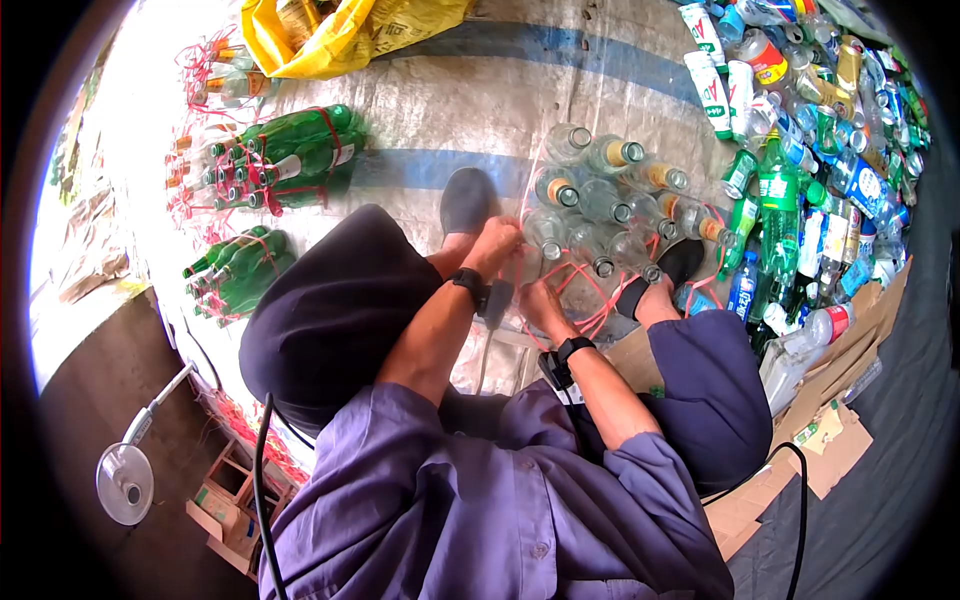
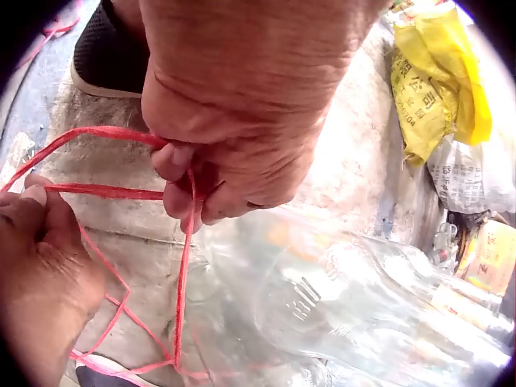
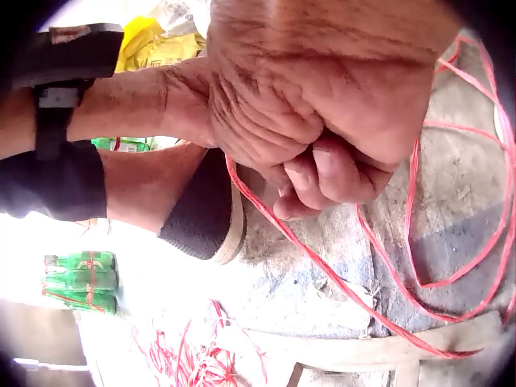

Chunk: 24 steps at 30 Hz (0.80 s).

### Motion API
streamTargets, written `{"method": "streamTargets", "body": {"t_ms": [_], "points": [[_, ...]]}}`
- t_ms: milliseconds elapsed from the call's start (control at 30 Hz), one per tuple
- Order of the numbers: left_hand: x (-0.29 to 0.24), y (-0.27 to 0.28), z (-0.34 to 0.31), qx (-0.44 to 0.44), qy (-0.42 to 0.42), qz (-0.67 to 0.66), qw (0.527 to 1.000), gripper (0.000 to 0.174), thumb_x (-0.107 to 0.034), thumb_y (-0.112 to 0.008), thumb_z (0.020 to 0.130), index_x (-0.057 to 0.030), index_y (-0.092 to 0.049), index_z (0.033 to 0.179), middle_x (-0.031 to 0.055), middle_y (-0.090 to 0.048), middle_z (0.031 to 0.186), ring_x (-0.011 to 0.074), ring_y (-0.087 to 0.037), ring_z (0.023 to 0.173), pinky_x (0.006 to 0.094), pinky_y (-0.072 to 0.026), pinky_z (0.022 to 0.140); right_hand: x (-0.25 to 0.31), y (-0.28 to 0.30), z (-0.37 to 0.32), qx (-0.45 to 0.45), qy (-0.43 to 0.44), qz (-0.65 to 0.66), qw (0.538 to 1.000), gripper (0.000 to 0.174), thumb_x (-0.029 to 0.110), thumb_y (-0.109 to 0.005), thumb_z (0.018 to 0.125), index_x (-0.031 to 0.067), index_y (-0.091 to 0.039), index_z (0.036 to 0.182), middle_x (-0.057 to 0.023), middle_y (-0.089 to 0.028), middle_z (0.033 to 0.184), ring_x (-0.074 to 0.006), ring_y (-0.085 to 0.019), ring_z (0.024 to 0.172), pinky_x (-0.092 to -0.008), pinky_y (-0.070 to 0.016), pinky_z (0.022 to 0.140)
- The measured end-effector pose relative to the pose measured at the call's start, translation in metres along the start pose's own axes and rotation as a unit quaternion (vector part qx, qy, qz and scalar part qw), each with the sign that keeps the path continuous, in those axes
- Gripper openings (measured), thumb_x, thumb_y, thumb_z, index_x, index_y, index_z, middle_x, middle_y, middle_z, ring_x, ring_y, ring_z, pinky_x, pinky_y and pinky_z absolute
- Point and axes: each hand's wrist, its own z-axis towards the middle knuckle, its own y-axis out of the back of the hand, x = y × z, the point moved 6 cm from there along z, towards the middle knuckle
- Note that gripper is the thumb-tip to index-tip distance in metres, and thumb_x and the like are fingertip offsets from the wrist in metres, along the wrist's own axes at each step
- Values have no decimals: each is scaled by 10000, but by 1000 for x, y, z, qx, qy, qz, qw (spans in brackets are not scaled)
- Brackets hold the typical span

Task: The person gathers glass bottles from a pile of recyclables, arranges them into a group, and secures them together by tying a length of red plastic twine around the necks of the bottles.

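Clear glass bottles (image 1: 605, 200) lie grouped on the ground sheet before the person's feet. Red plastic string (image 2: 105, 192) runs beside and around them. My left hand (image 1: 497, 246), at the bottles' near left corner, grips the string with curled fingers; in the left wrist view strands pass into its fist, one hanging down over the glass. Closer to the body, my right hand (image 1: 545, 308) holds the same string, its fingers (image 3: 326, 173) folded into the palm and a strand trailing out below. The string inside both fists is hidden.
Tied bundles of green bottles (image 1: 300, 155) stand on the left, with a yellow sack (image 1: 310, 45) beyond. A heap of mixed plastic bottles (image 1: 780, 190) and cans fills the right, edged by cardboard (image 1: 840, 370). Loose red string (image 3: 193, 355) and a fan (image 1: 126, 484) are at lower left.
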Motion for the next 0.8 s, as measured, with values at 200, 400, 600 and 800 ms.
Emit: {"method": "streamTargets", "body": {"t_ms": [200,400,600,800], "points": [[0,-4,1,-29,-34,-105,993,26,19,-598,805,5,-620,806,60,-598,691,129,-587,590,265,-462,505,-2,-15,4,22,13,75,997,188,95,-580,798,-31,-707,743,-295,-638,762,-435,-663,739,-493,-521,712],[-4,2,-3,-50,60,-111,991,37,22,-592,758,16,-628,760,62,-599,730,162,-606,667,300,-490,582,1,14,-12,53,34,-41,997,213,131,-582,828,-60,-648,760,-295,-581,719,-390,-631,588,-473,-478,576],[1,6,13,43,-152,73,985,176,-48,-621,756,-38,-589,929,31,-594,672,119,-522,500,236,-352,427,20,28,-16,113,-88,-27,989,178,107,-576,808,-39,-678,806,-296,-578,738,-337,-647,626,-461,-496,624],[-22,-2,-17,-12,-65,98,993,108,-90,-625,765,14,-653,754,72,-592,746,155,-574,613,297,-453,543,1,4,-9,98,-6,-13,995,181,121,-580,776,-23,-689,773,-245,-646,751,-347,-681,690,-443,-498,623]]}}
